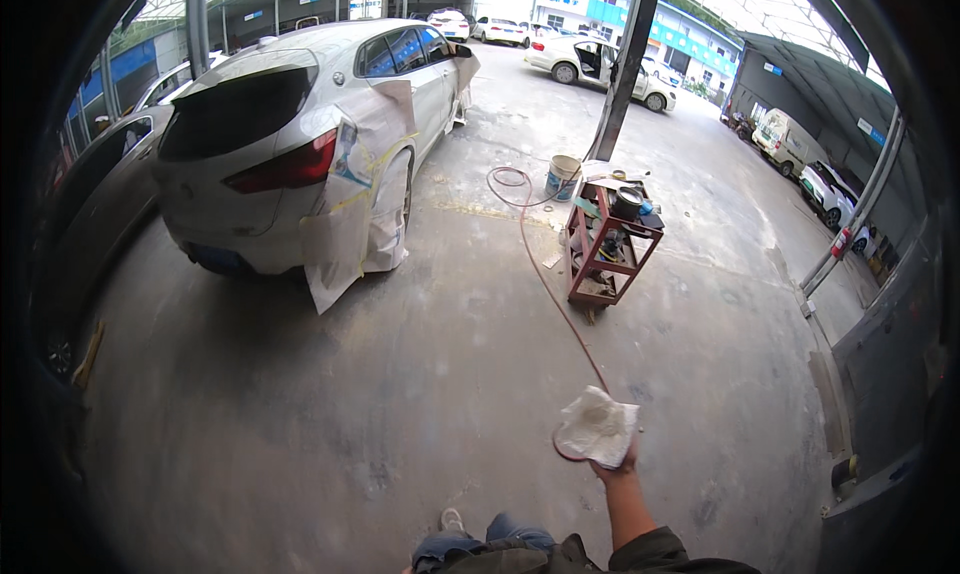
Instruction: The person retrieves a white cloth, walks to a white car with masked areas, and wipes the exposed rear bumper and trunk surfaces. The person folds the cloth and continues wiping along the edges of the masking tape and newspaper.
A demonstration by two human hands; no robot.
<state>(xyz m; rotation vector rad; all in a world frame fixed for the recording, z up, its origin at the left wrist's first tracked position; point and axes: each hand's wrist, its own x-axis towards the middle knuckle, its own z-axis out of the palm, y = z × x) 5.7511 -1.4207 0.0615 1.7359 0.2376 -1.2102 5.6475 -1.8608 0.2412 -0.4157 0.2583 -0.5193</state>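
Note:
My right hand [620,462] reaches forward at the lower right, its fingers closed under a crumpled white cloth or paper sheet [597,426] with a greyish-beige stain in its middle. The sheet hides most of the fingers. A thin red-brown hose [556,299] runs over the floor up to the sheet, passes out of sight behind it and shows again as a loop at its lower left, close to the hand. Whether the hand also grips the hose, or something on its end, is hidden. My left hand is not in view.
Ahead stands a dark-red tool cart [600,264] loaded with cans, beside a bucket [563,177] and a steel post [628,69]. At left is a white car [260,209] with masking paper [335,244] around its rear wheel. A grey wall [890,374] runs along the right.

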